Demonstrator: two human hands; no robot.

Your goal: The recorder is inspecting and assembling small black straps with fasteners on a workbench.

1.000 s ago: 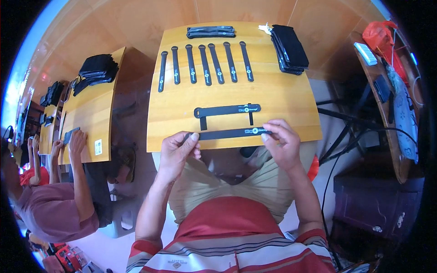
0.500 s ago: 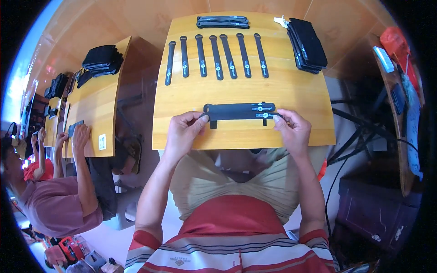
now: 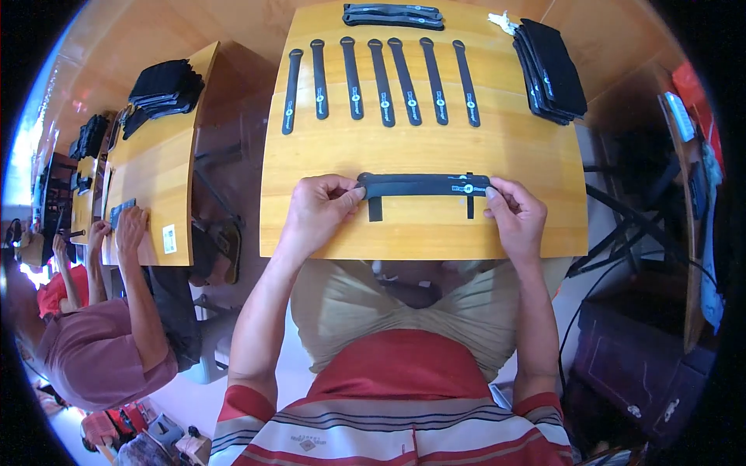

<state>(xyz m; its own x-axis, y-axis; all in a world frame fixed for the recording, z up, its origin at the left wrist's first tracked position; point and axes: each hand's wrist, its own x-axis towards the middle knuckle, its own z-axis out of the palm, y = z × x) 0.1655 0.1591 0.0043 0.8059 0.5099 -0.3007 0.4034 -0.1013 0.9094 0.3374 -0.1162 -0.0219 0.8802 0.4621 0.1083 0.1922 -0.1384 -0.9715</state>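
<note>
A black strap (image 3: 423, 189) with a pale printed label is stretched level between my hands near the table's front edge. My left hand (image 3: 322, 208) pinches its left end between thumb and fingers, and my right hand (image 3: 516, 211) pinches the right end. It lies over or right against other black straps, whose upper edge shows behind it; how many is hidden. Beneath, a short dark strip (image 3: 375, 210) sticks out toward me near the left end, and a thinner dark strip (image 3: 470, 208) near the right.
Several black straps (image 3: 382, 85) lie side by side farther back on the wooden table (image 3: 311, 233). Behind them is a strap bundle (image 3: 393, 17); a black stack (image 3: 550, 70) stands at the back right. At left, a co-worker's hands (image 3: 130, 229) work at another table (image 3: 171, 194).
The held strap has moved away from me onto the straps behind it, covering most of them. Both hands moved with it. The whole view has shifted slightly.
</note>
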